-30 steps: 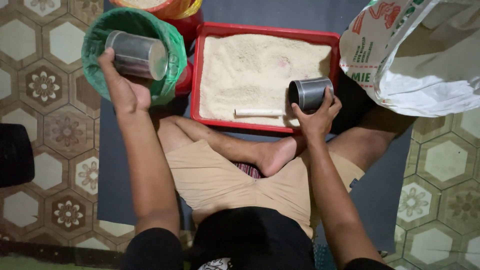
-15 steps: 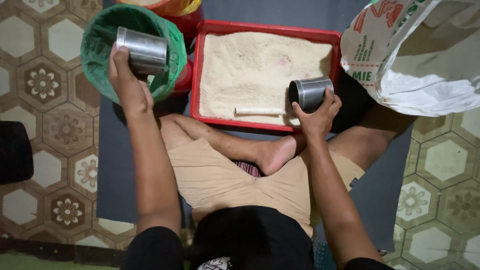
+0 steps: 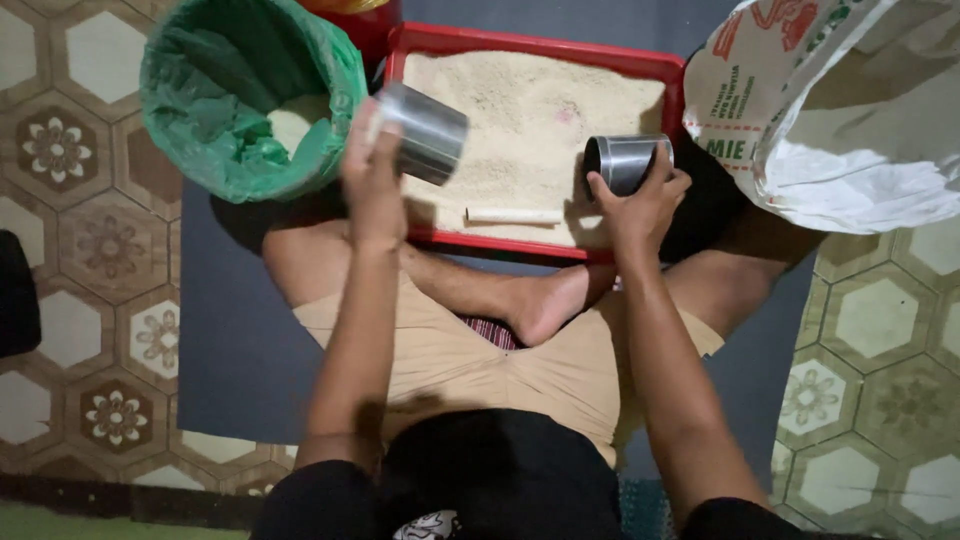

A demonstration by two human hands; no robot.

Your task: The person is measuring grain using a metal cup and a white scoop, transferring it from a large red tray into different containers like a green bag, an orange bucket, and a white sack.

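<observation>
Left hand [image 3: 372, 175] has swung its steel cup [image 3: 425, 133] from over the green-lined bin [image 3: 250, 100] to the red tray's [image 3: 540, 46] left edge. Right hand [image 3: 640, 195] wraps 2nd cup [image 3: 625, 162] on tray's right side. Cups: rigid, slick, light; grip round sidewall.

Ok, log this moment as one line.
left hand: holds metal cup over red tray | right hand: holds metal cup in grain | green-lined bucket beside tray

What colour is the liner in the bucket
Green, in the head view: the plastic liner beside the red tray.
</observation>
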